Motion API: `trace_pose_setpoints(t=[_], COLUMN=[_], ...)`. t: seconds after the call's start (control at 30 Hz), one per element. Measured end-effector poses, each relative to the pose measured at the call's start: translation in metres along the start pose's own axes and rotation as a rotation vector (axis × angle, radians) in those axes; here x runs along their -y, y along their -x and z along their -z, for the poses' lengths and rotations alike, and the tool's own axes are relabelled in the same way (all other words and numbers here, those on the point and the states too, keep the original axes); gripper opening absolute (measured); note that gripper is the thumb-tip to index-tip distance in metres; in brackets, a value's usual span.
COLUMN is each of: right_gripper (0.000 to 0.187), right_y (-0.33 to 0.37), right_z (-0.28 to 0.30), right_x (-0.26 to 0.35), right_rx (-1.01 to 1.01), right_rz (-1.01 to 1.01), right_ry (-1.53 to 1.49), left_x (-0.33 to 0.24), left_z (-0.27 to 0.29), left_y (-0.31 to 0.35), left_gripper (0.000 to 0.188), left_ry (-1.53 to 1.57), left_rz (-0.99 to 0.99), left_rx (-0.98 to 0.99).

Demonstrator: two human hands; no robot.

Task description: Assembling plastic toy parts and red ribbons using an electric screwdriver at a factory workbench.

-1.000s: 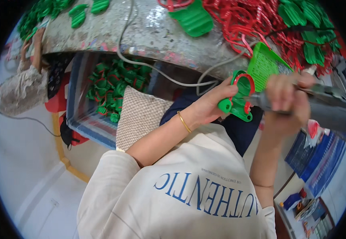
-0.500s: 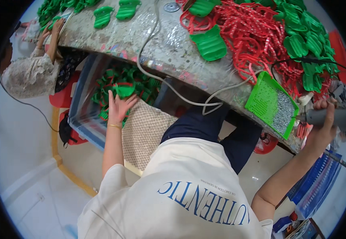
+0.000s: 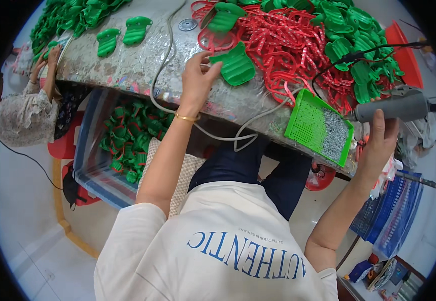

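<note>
My left hand [image 3: 198, 75] is over the near edge of the table, at the left tip of a ridged green plastic piece [image 3: 237, 69]. Its thumb overlaps that tip, with the fingers apart from it. The piece lies flat beside a red strap loop. On the right, my right hand [image 3: 382, 138] grips a grey electric screwdriver [image 3: 393, 108] from below, index finger raised along its body. The driver's front end points left, toward the small silver screws [image 3: 334, 135] in a bright green perforated tray [image 3: 306, 115].
Red straps [image 3: 283, 45] and green pieces [image 3: 361, 37] are heaped at the far right. Two green pieces [image 3: 136, 30] lie farther left. A grey cable [image 3: 162, 70] crosses the table edge. Below stands a blue-sided bin [image 3: 90, 135] of green-and-red items. A co-worker [image 3: 27, 115] sits at far left.
My left hand has moved from over the bin up to the green piece on the table; the green item under it is no longer there. The view has shifted, and the right hand still grips the screwdriver.
</note>
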State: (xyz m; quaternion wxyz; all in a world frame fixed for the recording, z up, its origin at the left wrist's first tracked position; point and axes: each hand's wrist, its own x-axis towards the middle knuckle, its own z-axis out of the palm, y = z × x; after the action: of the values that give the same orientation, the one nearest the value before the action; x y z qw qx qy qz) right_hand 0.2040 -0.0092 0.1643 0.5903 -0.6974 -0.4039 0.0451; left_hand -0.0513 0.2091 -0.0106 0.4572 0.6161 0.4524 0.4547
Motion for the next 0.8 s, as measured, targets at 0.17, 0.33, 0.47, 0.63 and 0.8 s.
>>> trace_pose_setpoints(t=[0.17,0.33,0.47,0.63,0.8], right_gripper=[0.042,0.042,0.054,0.053,0.033], right_y=[0.017,0.058,0.088,0.109,0.105], right_z=[-0.002,-0.037,-0.077,-0.108,-0.103], right_x=[-0.002,-0.014,-0.017,-0.013,-0.017], right_rx=[-0.131,-0.125,0.253,0.474,0.375], right_rz=[0.102,0.139,0.043,0.209,0.278], right_ry=[-0.029,-0.005,0.047,0.094,0.117], left_x=[0.022,-0.004,-0.014,-0.033,-0.039], left_z=[0.001,-0.001,-0.012,-0.030,-0.028], left_y=[-0.008,0.036,0.070,0.095,0.113], left_gripper=[0.023,0.014,0.015,0.031,0.034], left_ry=[0.214,0.639,0.974,1.040,1.100], left_rz=[0.134,0.210,0.279,0.267,0.432], left_rx=[-0.034,-0.145,-0.026,0.110,0.205])
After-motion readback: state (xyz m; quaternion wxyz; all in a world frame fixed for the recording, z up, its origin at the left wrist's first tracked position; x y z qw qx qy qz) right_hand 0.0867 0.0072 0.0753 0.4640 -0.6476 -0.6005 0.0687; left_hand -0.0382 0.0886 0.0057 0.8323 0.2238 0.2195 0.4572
